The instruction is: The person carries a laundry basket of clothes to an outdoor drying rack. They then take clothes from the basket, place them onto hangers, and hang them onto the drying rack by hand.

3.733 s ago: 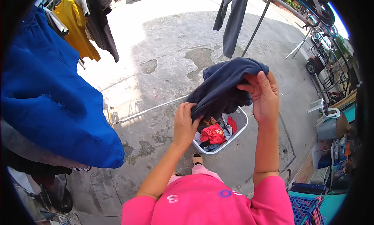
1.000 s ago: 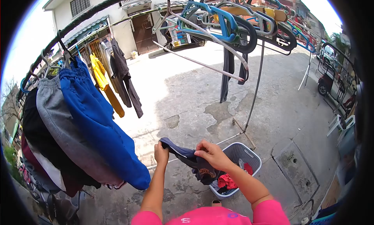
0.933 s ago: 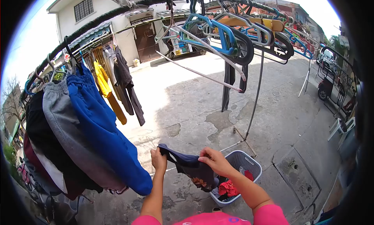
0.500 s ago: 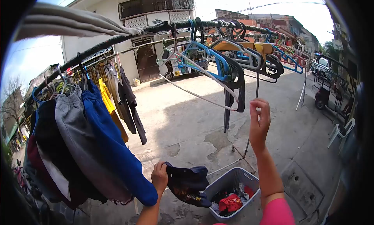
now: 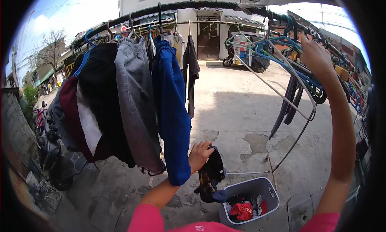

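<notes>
My left hand (image 5: pixel 200 155) is closed on a dark garment (image 5: pixel 211 171) with a printed patch, which hangs folded from the fingers. The garment's exact kind cannot be made out. Up at the right, my right hand (image 5: pixel 317 59) is raised beside the rod, its visible fingers stretched toward the hanger hooks and apparently holding nothing. Close to it are blue plastic hangers (image 5: pixel 285 43) and a white hanger (image 5: pixel 295 77). Below the garment stands a grey laundry basket (image 5: pixel 274 198) with red, dark and white clothes in it.
A dark-wrapped rod (image 5: pixel 181 6) spans the view overhead. From its left part hang blue pants (image 5: pixel 175 119), grey pants (image 5: pixel 134 99) and other clothes. A stand leg (image 5: pixel 291 155) reaches the concrete behind the basket. A motorcycle (image 5: pixel 56 151) stands at left, and a parked vehicle (image 5: pixel 249 51) farther back.
The view has swung left, so the hanging clothes appear nearer the middle. My right hand has risen to the hangers. My left hand still holds the dark garment, which now hangs more vertically.
</notes>
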